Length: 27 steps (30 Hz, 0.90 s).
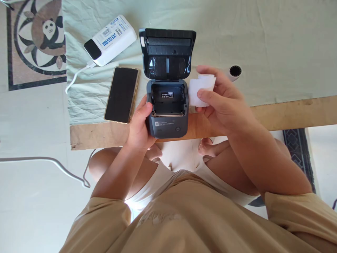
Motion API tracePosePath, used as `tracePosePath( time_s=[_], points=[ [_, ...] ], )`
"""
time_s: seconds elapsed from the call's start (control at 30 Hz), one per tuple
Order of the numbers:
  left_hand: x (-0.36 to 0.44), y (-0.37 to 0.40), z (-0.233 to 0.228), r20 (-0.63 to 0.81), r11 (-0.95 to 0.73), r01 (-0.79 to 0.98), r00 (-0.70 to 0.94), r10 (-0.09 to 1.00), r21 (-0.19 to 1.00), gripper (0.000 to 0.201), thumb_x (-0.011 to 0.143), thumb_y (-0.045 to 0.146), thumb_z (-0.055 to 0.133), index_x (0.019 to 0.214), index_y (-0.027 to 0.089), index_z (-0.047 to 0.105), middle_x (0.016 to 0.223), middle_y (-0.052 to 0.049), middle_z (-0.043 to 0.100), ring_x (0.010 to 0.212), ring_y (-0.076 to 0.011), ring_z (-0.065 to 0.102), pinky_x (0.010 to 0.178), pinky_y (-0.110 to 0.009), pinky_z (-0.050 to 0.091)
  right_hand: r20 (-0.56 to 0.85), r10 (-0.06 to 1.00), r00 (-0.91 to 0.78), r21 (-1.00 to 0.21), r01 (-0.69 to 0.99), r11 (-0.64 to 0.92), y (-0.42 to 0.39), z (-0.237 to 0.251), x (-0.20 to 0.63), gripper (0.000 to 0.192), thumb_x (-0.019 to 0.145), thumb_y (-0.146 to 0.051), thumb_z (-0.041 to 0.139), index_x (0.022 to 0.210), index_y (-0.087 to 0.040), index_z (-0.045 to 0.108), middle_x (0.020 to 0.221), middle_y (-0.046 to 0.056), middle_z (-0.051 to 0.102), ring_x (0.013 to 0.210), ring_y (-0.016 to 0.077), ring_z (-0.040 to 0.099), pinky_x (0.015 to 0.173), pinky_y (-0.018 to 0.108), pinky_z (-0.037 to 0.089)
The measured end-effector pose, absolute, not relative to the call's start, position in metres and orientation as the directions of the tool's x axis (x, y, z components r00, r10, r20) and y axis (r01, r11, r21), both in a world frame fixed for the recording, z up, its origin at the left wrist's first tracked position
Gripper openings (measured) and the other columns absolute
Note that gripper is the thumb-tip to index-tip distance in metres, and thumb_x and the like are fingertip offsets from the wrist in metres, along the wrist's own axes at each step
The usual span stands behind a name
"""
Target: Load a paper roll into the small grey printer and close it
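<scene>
A tan shirt [168, 218] filled the near end; at the table's [88, 135] front edge, one printer [168, 126], lid [167, 52] up! The left hand [139, 123] had fingers clamped on its side; the right hand's [223, 102] pinched one paper roll [195, 89] just beside it. Loading looked in hand, the next move seemingly calling for a level roll over the bay [167, 104]. Outward: one phone [121, 95], one power bank [117, 38], one round gadget [235, 71].

Phone [121, 95], dark screen up, on the left of the green cloth [284, 56]; power bank [112, 39] beyond it, white with blue print, cable [76, 73] at its near left end; white cylinder [235, 71], black-ended, to the right; wooden table edge [295, 109] along the near side; panda panel [48, 30] on floor, far left.
</scene>
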<state>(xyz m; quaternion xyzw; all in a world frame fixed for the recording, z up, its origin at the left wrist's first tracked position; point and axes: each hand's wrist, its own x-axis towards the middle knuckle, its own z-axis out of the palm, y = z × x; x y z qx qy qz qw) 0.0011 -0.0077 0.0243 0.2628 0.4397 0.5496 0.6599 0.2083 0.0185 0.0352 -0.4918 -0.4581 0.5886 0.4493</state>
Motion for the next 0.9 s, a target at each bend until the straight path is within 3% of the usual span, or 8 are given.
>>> tracePosePath(
  time_s=[0.13,0.23,0.37,0.47,0.57,0.67,0.8,0.9],
  points=[
    [0.0,-0.008,0.025,-0.286,0.245,-0.519,0.002,0.958,0.819,0.036,0.089,0.055,0.082,0.101,0.022,0.082,0.097,-0.009,0.087,0.141,-0.0399,0.074,0.112,-0.048,0.065,-0.294,0.955,-0.037,-0.912,-0.29,-0.292,0.021,0.033,0.208,0.043,0.084,-0.042,0.076,0.126,-0.034,0.068,0.115,0.002,0.077,0.104,0.0231,0.077,0.066,0.032,0.066],
    [-0.001,-0.009,0.027,-0.309,0.272,-0.524,0.019,0.951,0.807,0.033,0.089,0.054,0.084,0.1,0.023,0.082,0.098,-0.008,0.088,0.139,-0.0411,0.075,0.111,-0.05,0.066,-0.272,0.959,-0.082,-0.93,-0.232,-0.284,0.021,0.031,0.21,0.042,0.084,-0.045,0.076,0.124,-0.034,0.067,0.114,0.002,0.076,0.101,0.0236,0.077,0.061,0.031,0.063],
    [-0.001,-0.009,0.028,-0.318,0.278,-0.523,0.014,0.948,0.805,0.034,0.089,0.055,0.082,0.104,0.025,0.084,0.099,-0.006,0.088,0.137,-0.0404,0.077,0.11,-0.048,0.066,-0.12,0.988,-0.102,-0.993,-0.002,-0.121,0.017,0.032,0.211,0.049,0.095,-0.045,0.07,0.142,-0.041,0.059,0.117,0.001,0.075,0.105,0.0256,0.079,0.072,0.041,0.071],
    [-0.001,-0.008,0.026,-0.307,0.276,-0.532,0.031,0.951,0.801,0.041,0.085,0.056,0.087,0.108,0.022,0.084,0.101,-0.007,0.088,0.133,-0.0395,0.079,0.111,-0.048,0.066,-0.126,0.987,-0.096,-0.99,-0.05,-0.132,0.017,0.031,0.213,0.054,0.097,-0.051,0.071,0.147,-0.042,0.053,0.125,0.001,0.076,0.115,0.0274,0.081,0.08,0.045,0.073],
    [-0.001,-0.007,0.023,-0.288,0.256,-0.53,0.023,0.957,0.809,0.041,0.087,0.054,0.085,0.108,0.02,0.084,0.102,-0.008,0.088,0.134,-0.0383,0.079,0.112,-0.047,0.066,-0.198,0.971,-0.13,-0.967,-0.134,-0.215,0.021,0.029,0.215,0.047,0.097,-0.054,0.067,0.14,-0.038,0.058,0.13,0.004,0.077,0.126,0.0308,0.08,0.085,0.047,0.074],
    [-0.001,-0.007,0.02,-0.294,0.258,-0.521,0.013,0.956,0.814,0.04,0.089,0.055,0.084,0.11,0.021,0.084,0.104,-0.008,0.089,0.137,-0.0383,0.078,0.112,-0.047,0.066,-0.198,0.974,-0.112,-0.973,-0.096,-0.208,0.02,0.032,0.215,0.044,0.098,-0.049,0.066,0.14,-0.039,0.06,0.14,0.004,0.074,0.13,0.0317,0.079,0.091,0.048,0.074],
    [-0.002,-0.009,0.019,-0.232,0.224,-0.494,0.046,0.972,0.84,0.033,0.094,0.051,0.084,0.11,0.022,0.082,0.113,-0.007,0.089,0.137,-0.0363,0.078,0.111,-0.043,0.066,0.051,0.998,-0.042,-0.989,0.137,0.056,0.008,0.048,0.211,0.051,0.102,-0.037,0.067,0.152,-0.044,0.057,0.156,0.002,0.067,0.127,0.0286,0.079,0.103,0.05,0.071],
    [-0.001,-0.01,0.018,-0.208,0.215,-0.468,0.067,0.976,0.857,0.035,0.092,0.05,0.089,0.114,0.023,0.081,0.114,-0.006,0.088,0.136,-0.0345,0.079,0.11,-0.041,0.066,0.282,0.947,-0.153,-0.886,0.337,0.319,0.002,0.057,0.204,0.05,0.102,-0.036,0.073,0.151,-0.041,0.06,0.158,0.002,0.068,0.127,0.0291,0.077,0.109,0.052,0.067]
  ],
)
